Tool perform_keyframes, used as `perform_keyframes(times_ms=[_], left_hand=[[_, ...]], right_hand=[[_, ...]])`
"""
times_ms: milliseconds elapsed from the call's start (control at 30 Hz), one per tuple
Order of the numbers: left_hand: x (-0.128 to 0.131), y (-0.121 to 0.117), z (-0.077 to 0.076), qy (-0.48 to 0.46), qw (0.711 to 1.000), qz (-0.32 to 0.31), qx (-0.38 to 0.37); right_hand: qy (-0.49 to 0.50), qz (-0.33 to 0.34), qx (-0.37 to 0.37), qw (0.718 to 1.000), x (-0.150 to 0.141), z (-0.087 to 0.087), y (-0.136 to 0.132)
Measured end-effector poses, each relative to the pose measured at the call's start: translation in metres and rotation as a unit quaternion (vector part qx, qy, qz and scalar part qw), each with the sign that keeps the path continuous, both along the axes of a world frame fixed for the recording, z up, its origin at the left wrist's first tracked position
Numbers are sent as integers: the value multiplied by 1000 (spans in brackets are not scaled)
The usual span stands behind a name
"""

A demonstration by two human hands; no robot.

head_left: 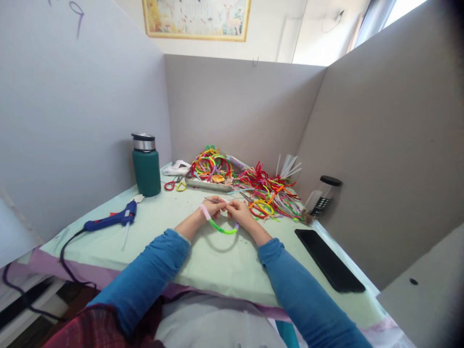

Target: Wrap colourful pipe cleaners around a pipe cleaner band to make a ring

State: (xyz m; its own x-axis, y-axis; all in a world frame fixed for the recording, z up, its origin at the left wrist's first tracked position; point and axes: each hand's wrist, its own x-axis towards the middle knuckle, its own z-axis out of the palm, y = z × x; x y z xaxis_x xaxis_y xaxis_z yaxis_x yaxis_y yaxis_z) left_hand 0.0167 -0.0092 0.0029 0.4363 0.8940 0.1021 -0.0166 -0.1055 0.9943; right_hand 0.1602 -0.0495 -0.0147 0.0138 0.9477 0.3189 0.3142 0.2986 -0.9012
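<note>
Over the middle of the table my left hand (213,207) and my right hand (238,211) meet, fingers pinched together at the far side of a loop. This loop is a fuzzy pipe cleaner ring (222,229), pink at left, green to lime along the bottom and purple at right. It hangs below my hands and casts a round shadow on the table. A thin greyish strip (212,199) crosses my left fingers; its kind is unclear. What lies right at the fingertips is too small to make out.
Behind my hands, a metal tray (208,185) holds colourful loops beside a heap of pipe cleaners (266,181). Scissors (176,184) lie left of the tray. A green bottle (146,171) and blue glue gun (112,220) stand left; a black phone-like slab (328,261) and clear bottle (324,195) right.
</note>
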Motion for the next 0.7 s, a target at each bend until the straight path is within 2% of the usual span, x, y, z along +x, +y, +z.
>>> perform_keyframes(times_ms=[333, 700], left_hand=[[0, -4, 6, -39, 999, -22, -28], [-1, 1, 4, -28, 999, -21, -34]], right_hand=[[22, 0, 6, 1000, 1, 2, -1], [20, 6, 14, 1000, 0, 1, -1]])
